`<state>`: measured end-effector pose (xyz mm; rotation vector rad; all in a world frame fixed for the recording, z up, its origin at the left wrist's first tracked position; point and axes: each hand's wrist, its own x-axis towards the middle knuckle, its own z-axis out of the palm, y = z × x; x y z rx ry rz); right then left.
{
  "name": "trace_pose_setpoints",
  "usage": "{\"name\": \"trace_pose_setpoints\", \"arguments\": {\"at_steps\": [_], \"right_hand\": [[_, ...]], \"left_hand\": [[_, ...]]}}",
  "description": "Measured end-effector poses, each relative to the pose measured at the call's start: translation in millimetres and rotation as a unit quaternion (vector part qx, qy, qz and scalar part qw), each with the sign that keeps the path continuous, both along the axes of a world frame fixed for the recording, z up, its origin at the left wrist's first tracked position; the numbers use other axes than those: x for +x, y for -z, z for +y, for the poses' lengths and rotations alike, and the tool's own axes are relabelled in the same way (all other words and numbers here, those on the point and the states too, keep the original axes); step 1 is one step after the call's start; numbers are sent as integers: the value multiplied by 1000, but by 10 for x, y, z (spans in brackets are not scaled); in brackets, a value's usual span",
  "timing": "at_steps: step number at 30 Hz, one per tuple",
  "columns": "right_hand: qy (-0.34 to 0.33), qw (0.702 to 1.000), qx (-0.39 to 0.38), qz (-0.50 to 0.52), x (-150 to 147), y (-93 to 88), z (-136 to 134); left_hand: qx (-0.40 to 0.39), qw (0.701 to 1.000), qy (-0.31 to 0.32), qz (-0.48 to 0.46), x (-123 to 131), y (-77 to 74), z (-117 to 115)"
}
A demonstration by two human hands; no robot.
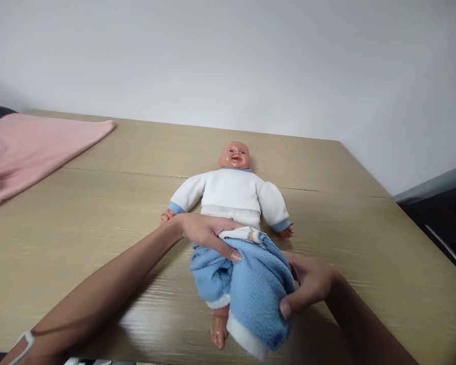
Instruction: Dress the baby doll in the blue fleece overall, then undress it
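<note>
A baby doll (pixel 235 154) lies on its back, head away from me, in a white sweater (pixel 231 190) with blue cuffs. Blue fleece pants (pixel 260 284) with white hems cover its legs; one bare foot shows below the left hem, and the other foot is hidden. My left hand (pixel 211 235) grips the waistband, thumb on the front and fingers tucked under the fabric. At the right leg of the pants, my right hand (pixel 311 284) holds the cloth between its thumb and fingers, which are partly hidden behind it.
The doll rests on a light wooden table (pixel 345 238) with a seam across it. A pink cloth (pixel 30 147) is spread at the far left. A white wall (pixel 228 66) stands behind the table, and a dark object (pixel 441 228) is beyond its right edge.
</note>
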<state>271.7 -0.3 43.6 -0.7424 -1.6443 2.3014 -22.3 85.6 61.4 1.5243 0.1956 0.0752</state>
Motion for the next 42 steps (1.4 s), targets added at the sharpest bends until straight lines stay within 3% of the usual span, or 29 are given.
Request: {"name": "trace_pose_setpoints", "arguments": {"at_steps": [3,6,8,12,17,19,22,26,29,31,33,35,37,42], "right_hand": [[78,994,-41,61,17,96,3],[180,974,-76,111,9,191,8],[209,965,-100,120,-19,224,4],[183,972,-113,92,-87,235,-15],[16,992,-25,119,-120,152,13],[-19,993,31,113,-118,77,38],[17,991,104,82,-113,-35,54],[133,979,147,41,-143,-105,-6],[262,949,176,4,-209,-113,-125],[340,911,226,-53,-267,-126,-243],[394,863,286,-135,-325,-156,-380],[422,824,322,-197,-373,-196,-519],[436,808,327,-226,-407,-229,-646],[486,771,312,-268,-516,-162,-1025]], "left_hand": [[-7,1000,0,13,-13,49,-3],[-61,998,3,11,-33,102,0],[-82,997,-5,11,-37,114,-2],[-86,996,-1,22,-36,97,-16],[-94,995,-31,18,-79,120,-26],[-88,995,-50,17,-85,126,-42],[-75,996,-50,-6,-60,100,-72],[-28,997,-60,25,-22,34,-95],[-37,992,-100,73,-2,-47,-133],[-58,987,-119,91,33,-140,-196],[-23,985,-132,107,93,-257,-288],[52,982,-143,116,162,-364,-387],[109,975,-149,123,216,-428,-465],[222,946,-162,170,268,-418,-597]]}}
